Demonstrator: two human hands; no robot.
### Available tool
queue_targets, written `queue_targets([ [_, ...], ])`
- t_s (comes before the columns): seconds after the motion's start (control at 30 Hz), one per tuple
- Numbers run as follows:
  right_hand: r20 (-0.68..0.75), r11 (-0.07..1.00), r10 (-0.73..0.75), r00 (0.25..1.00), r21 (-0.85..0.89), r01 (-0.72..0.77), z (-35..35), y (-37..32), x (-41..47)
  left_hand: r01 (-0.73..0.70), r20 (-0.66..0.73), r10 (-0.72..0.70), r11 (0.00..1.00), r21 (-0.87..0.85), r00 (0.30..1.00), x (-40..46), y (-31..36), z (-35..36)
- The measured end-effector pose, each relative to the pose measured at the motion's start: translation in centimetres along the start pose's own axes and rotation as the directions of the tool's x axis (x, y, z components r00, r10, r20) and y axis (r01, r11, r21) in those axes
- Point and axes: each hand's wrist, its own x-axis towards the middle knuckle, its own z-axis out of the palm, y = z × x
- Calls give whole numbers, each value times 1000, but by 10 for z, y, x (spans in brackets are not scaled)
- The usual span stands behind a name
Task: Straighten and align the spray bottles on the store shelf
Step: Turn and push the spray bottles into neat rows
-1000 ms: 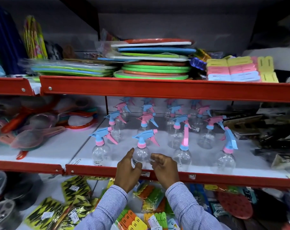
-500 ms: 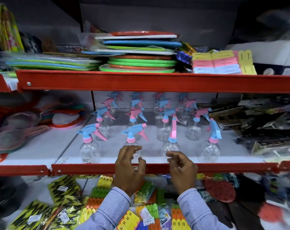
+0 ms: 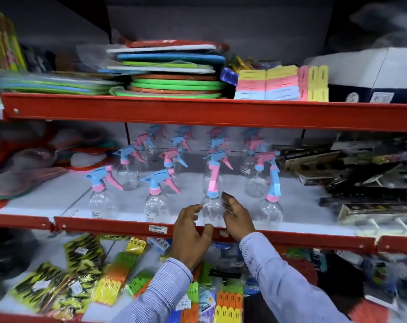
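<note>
Clear spray bottle (image 3: 211,209) between open left hand (image 3: 190,231), right hand (image 3: 238,216); labels unreadable.

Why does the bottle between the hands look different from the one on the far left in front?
The bottle between the hands has a pink sprayer on a blue collar; the far-left bottle has a blue sprayer on a pink collar. The first one's sprayer looks narrow, turned end-on; the far-left one's shows sideways, nozzle pointing left. The left hand and right hand flank only the first. Both are clear and upright.
</note>
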Motion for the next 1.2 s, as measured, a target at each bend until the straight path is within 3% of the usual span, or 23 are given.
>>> queue_targets([
  [0.13, 82, 999, -9, 997, -49, 13, -7, -3, 4, 44, -18, -43, 998, 39, 999, -6, 6, 10],
  [0.57, -124, 999, -19, 992, 28, 23, -11, 4, -19, 117, -2, -117, 993, 3, 993, 11, 6, 13],
  [1.0, -184, 999, -38, 982, -18, 35, -6, -2, -32, 144, 114, -138, 988, -46, 984, 17, -2, 9],
  [1.2, -335, 993, -113, 935, -4, 118, -17, 5, -52, -44, -55, 42, 998, -34, 998, 3, 3, 5],
])
